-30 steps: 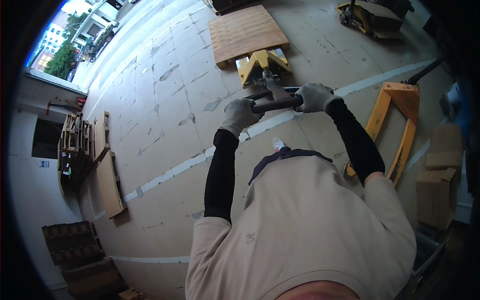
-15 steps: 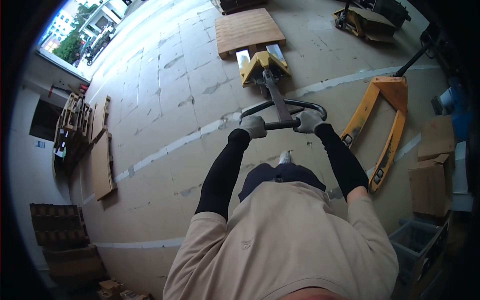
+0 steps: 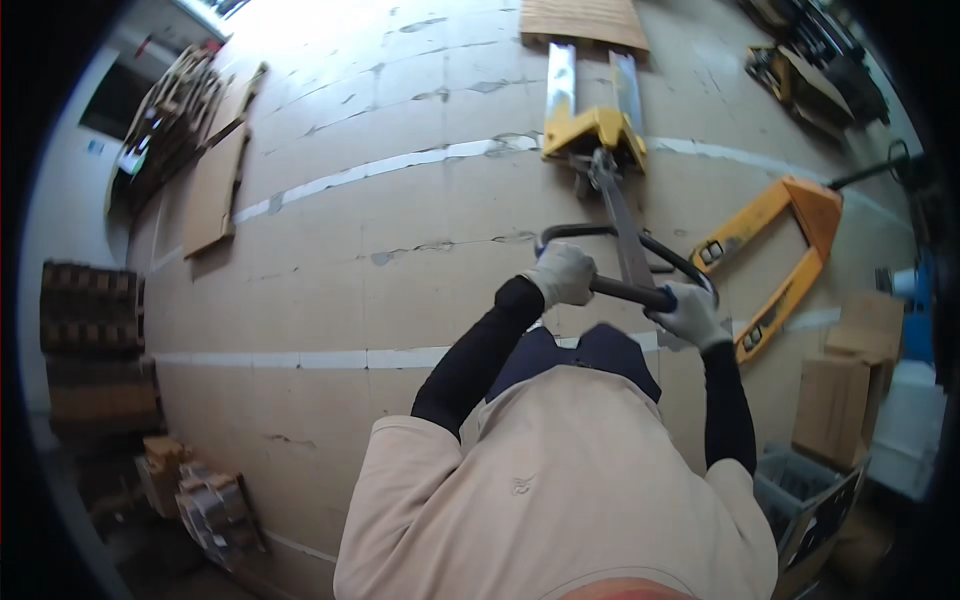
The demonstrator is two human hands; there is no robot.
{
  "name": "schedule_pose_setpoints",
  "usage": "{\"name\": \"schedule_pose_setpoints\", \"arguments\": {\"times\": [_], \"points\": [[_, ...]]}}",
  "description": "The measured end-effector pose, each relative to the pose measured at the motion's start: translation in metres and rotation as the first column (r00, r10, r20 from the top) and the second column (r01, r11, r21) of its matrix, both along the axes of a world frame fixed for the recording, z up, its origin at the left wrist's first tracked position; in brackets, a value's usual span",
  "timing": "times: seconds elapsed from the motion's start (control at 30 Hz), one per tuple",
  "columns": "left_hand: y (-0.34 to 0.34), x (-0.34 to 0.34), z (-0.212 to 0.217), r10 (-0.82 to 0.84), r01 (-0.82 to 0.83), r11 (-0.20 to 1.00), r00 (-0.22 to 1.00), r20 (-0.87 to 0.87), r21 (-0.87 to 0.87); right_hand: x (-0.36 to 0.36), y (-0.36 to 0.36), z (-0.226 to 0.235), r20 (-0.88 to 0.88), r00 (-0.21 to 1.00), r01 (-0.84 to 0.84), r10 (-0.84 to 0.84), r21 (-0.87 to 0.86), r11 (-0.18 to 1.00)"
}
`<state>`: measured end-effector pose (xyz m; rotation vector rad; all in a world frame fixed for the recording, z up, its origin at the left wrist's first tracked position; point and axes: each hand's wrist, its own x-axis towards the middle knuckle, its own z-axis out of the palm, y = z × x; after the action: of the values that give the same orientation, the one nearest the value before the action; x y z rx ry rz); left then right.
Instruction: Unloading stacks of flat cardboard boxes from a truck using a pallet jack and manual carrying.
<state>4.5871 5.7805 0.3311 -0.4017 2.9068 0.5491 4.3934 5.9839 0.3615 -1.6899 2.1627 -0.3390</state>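
Note:
Both hands wear pale gloves and grip the dark loop handle (image 3: 630, 290) of a yellow pallet jack (image 3: 598, 128). On the left side of the crossbar is my left hand (image 3: 562, 274), fingers wrapped round it. My right hand (image 3: 690, 314) closes on the bar's right end. From the handle a long shaft leads away to the jack's body, beyond which its two forks point to a wooden pallet (image 3: 585, 22) at the top of the view. The fork tips reach close to the pallet's near edge; whether any part is still under it I cannot tell.
An orange pallet jack (image 3: 815, 210) stands at right, near cardboard boxes (image 3: 835, 405) and a grey crate (image 3: 800, 475). Another yellow jack (image 3: 800, 85) is farther back. Pallets (image 3: 175, 110) and a wooden board (image 3: 215, 190) lean at left, above dark stacks (image 3: 90, 310).
The pallet jack has come back from the pallet, baring more of its forks. Its handle has turned and shifted right with both hands still on it. My view has moved back too.

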Motion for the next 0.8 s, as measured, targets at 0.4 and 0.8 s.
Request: {"name": "schedule_pose_setpoints", "arguments": {"times": [0.4, 0.8], "points": [[0.188, 0.144, 0.046, 0.146, -0.503, 0.854, 0.483, -0.863, -0.136, 0.054, 0.207, 0.018, -0.019, 0.998, -0.061, 0.062, -0.587, 0.807], [0.350, 0.320, 0.111, 0.247, -0.369, 0.929, 0.666, -0.704, -0.024, 0.192, 0.373, 0.027, 0.291, 0.957, 0.218, 0.002, -0.722, 0.656]]}}
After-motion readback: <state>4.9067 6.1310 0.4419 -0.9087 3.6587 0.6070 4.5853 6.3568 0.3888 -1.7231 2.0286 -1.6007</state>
